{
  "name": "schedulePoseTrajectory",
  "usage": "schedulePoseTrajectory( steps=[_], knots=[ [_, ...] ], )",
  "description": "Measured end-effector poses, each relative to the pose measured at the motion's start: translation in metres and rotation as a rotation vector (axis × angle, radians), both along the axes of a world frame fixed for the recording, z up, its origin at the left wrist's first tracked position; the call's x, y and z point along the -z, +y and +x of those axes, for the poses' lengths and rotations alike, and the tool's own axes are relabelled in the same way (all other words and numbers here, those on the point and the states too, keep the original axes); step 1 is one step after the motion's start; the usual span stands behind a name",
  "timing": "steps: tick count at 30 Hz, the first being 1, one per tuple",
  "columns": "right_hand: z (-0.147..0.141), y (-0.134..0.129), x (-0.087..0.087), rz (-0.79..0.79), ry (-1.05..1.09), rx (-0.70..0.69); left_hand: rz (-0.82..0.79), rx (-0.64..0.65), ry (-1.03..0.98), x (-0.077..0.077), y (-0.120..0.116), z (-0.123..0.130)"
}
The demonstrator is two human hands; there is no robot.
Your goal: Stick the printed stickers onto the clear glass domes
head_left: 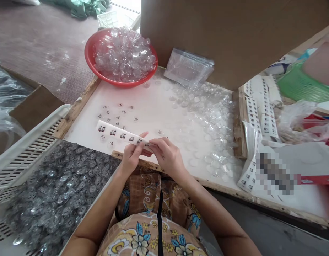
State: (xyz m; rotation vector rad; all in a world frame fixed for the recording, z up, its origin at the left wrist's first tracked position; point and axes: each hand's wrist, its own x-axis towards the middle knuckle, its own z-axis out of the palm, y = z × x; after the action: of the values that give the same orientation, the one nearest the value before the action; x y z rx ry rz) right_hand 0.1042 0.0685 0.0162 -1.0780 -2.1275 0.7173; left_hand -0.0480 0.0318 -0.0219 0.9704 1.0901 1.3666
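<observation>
A white strip (118,133) printed with a row of small panda pictures stretches over the white board. My left hand (133,153) is closed on the strip near its right end, thumb on top. Pinching that right end is my right hand (166,153), its fingertips touching the strip beside the left thumb. Several clear discs with panda pictures (118,117) lie on the board beyond the strip. Plain clear discs (199,117) are scattered over the board's right side.
A red basin (90,53) heaped with clear discs stands at the back. A white crate (33,139) of many discs is at the left. A clear plastic box (188,67) leans by the cardboard (220,39). More panda strips (267,106) and a green basket (303,83) are at the right.
</observation>
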Motion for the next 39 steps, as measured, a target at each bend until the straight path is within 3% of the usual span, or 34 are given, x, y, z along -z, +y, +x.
schedulePoseTrajectory(
  steps=[4,7,10,13,16,19,26,32,39],
  knots=[
    [0.002,-0.005,0.002,0.080,0.039,0.025,-0.040,0.006,0.086,-0.002,0.001,0.001],
    [0.012,0.003,-0.007,-0.128,0.228,0.037,-0.057,0.036,0.077,-0.003,0.001,0.000],
    [0.035,0.021,-0.010,-0.396,0.345,0.142,-0.056,0.006,-0.027,0.001,0.000,-0.002],
    [0.065,0.037,0.001,-0.490,0.244,0.268,-0.051,-0.024,-0.125,0.006,0.000,-0.003],
    [0.083,0.042,0.018,-0.515,0.071,0.306,-0.047,-0.018,-0.166,0.007,0.001,-0.004],
    [0.085,0.041,0.027,-0.503,-0.060,0.297,-0.051,-0.017,-0.174,0.006,0.002,-0.004],
    [0.072,0.042,0.029,-0.437,-0.212,0.301,-0.065,-0.014,-0.152,0.003,0.003,-0.004],
    [0.054,0.039,0.036,-0.199,-0.421,0.287,-0.074,-0.007,-0.114,0.007,0.003,-0.004],
    [0.048,0.037,0.031,-0.202,-0.335,0.340,-0.053,-0.001,-0.095,0.001,0.002,-0.003]
  ],
)
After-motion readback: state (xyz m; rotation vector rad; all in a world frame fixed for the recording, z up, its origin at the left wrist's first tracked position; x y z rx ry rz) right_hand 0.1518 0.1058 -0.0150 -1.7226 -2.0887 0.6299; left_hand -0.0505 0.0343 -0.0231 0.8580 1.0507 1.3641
